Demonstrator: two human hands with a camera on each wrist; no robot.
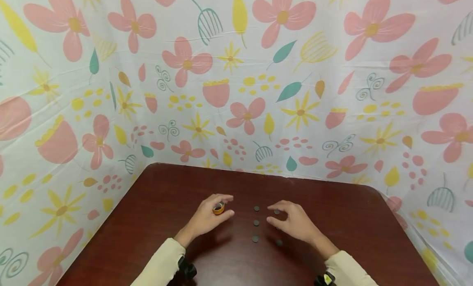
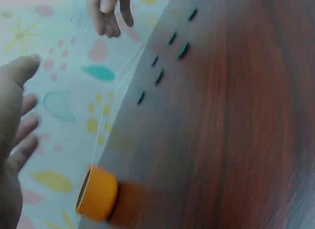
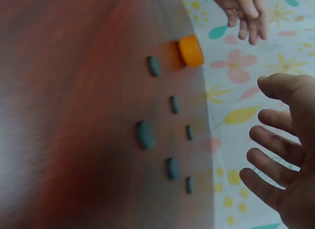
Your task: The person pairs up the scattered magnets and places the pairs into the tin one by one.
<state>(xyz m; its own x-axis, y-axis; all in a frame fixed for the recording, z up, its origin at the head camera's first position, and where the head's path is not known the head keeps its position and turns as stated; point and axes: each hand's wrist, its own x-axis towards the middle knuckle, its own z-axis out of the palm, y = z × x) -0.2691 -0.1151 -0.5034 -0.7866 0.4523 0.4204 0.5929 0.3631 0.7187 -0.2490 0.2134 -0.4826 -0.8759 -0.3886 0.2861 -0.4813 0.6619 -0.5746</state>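
A small orange cap (image 1: 218, 208) stands on the dark red-brown table (image 1: 155, 220). My left hand (image 1: 227, 205) curves loosely about it, thumb in front and fingers behind. In the left wrist view the cap (image 2: 97, 193) stands apart from the relaxed fingers (image 2: 19, 125). Several small dark discs (image 1: 256, 223) lie in rows between the hands. My right hand (image 1: 271, 213) hovers at the right of them, one disc (image 1: 276, 212) just under its fingers. The right wrist view shows its fingers (image 3: 275, 145) spread and holding nothing, with the discs (image 3: 146, 134) and the cap (image 3: 190, 50) beyond.
A floral plastic sheet (image 1: 236, 93) forms walls behind and at both sides of the table. The table's far edge (image 1: 258, 175) is rounded at its corners. Cream sleeves (image 1: 162, 265) and wrist-worn cameras sit at the near edge.
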